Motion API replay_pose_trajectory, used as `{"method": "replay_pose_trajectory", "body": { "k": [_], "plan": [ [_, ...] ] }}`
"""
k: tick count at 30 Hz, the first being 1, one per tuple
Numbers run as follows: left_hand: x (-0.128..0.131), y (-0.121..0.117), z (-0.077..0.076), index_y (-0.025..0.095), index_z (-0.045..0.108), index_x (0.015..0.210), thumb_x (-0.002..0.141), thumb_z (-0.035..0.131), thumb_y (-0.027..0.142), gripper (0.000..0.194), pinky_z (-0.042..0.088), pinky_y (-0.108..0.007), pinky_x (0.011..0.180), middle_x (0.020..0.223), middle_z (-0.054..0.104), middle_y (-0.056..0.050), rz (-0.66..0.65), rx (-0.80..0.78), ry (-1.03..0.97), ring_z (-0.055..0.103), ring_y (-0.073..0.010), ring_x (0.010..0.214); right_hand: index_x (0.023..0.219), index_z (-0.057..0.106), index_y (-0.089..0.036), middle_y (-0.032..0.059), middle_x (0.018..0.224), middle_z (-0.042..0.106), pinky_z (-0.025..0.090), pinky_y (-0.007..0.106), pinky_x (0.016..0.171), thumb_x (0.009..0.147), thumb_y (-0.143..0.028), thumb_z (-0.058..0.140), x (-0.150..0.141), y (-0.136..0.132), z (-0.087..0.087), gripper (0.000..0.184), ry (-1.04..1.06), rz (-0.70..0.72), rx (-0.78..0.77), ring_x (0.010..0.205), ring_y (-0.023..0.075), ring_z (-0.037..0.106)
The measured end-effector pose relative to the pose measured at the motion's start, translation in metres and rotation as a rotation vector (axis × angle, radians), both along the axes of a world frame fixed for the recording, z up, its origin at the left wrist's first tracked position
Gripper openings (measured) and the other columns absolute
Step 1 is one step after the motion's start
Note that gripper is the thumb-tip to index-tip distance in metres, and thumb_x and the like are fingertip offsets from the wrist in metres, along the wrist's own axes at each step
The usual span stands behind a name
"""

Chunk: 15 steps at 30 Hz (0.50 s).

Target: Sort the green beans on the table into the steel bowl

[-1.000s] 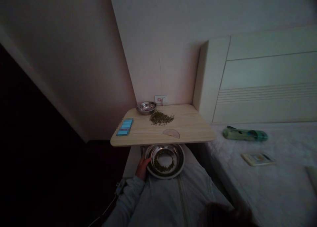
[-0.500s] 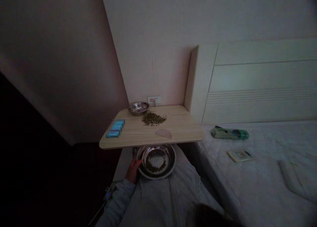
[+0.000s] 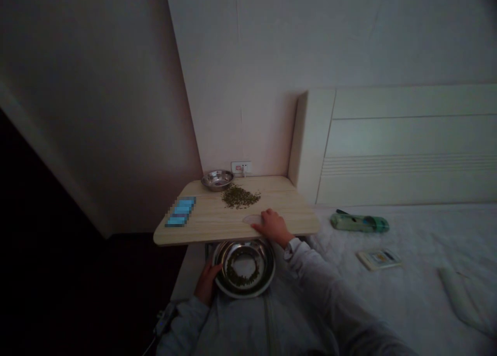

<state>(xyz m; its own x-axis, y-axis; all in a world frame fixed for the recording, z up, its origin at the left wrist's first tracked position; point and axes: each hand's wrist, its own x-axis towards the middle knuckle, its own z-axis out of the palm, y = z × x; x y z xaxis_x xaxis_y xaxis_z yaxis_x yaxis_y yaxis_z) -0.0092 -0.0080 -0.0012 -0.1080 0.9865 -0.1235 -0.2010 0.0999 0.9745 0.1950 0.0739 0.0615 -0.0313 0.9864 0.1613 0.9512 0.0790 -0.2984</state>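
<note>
My left hand (image 3: 205, 285) grips the left rim of a large steel bowl (image 3: 244, 267) held below the table's front edge, on my lap; green beans lie in a ring inside it. My right hand (image 3: 273, 226) rests on the wooden table (image 3: 217, 221) near its front edge, its fingers curled over a pale half-round scraper (image 3: 250, 220). A heap of green beans (image 3: 238, 196) lies further back on the table. A small steel bowl (image 3: 217, 179) stands behind the heap by the wall.
A blurred blue card (image 3: 180, 212) lies at the table's left. A wall socket (image 3: 241, 167) is behind the table. To the right is a bed with a green object (image 3: 359, 222), a white remote (image 3: 379, 258) and a headboard (image 3: 407, 144).
My right hand has come into view and landed on the scraper at the table's front edge. The left hand still holds the large bowl. The view has tilted slightly.
</note>
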Motion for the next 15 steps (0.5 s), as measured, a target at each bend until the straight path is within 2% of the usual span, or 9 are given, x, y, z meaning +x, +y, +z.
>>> {"method": "replay_pose_trajectory", "body": {
  "k": [3, 6, 10, 15],
  "plan": [
    [0.002, -0.001, 0.002, 0.016, 0.063, 0.063, 0.052, 0.057, 0.026, 0.016, 0.038, -0.033, 0.077, 0.074, 0.065, -0.004, -0.003, -0.013, -0.035, 0.056, -0.0230, 0.083, 0.093, 0.053, -0.014, 0.0121, 0.099, 0.050, 0.036, 0.030, 0.073, 0.061, -0.051, 0.048, 0.003, 0.011, -0.004, 0.049, 0.019, -0.015, -0.110, 0.087, 0.0205, 0.049],
    [0.003, 0.000, 0.002, 0.016, 0.063, 0.069, 0.052, 0.058, 0.027, 0.021, 0.039, -0.034, 0.075, 0.070, 0.065, -0.005, 0.015, -0.039, -0.065, 0.056, -0.0232, 0.082, 0.088, 0.056, -0.014, 0.0102, 0.096, 0.052, 0.037, 0.025, 0.070, 0.055, -0.047, 0.055, 0.010, 0.024, -0.002, 0.046, 0.060, 0.037, -0.202, 0.083, 0.0183, 0.051],
    [0.002, 0.000, 0.004, 0.018, 0.063, 0.062, 0.052, 0.057, 0.026, 0.015, 0.037, -0.032, 0.078, 0.070, 0.065, -0.003, 0.034, -0.019, 0.015, 0.056, -0.0221, 0.082, 0.091, 0.056, -0.014, 0.0094, 0.093, 0.056, 0.038, 0.022, 0.062, 0.048, -0.043, 0.061, 0.015, 0.039, 0.001, 0.053, 0.072, 0.087, -0.268, 0.078, 0.0171, 0.053],
    [0.003, -0.002, 0.012, 0.017, 0.062, 0.058, 0.053, 0.055, 0.025, 0.011, 0.038, -0.033, 0.076, 0.065, 0.064, -0.004, 0.013, -0.027, 0.022, 0.056, -0.0220, 0.080, 0.069, 0.062, -0.014, 0.0052, 0.071, 0.061, 0.037, 0.020, 0.050, 0.046, -0.040, 0.063, 0.012, 0.047, 0.006, 0.035, 0.051, 0.092, -0.391, 0.062, 0.0138, 0.055]
  ]
}}
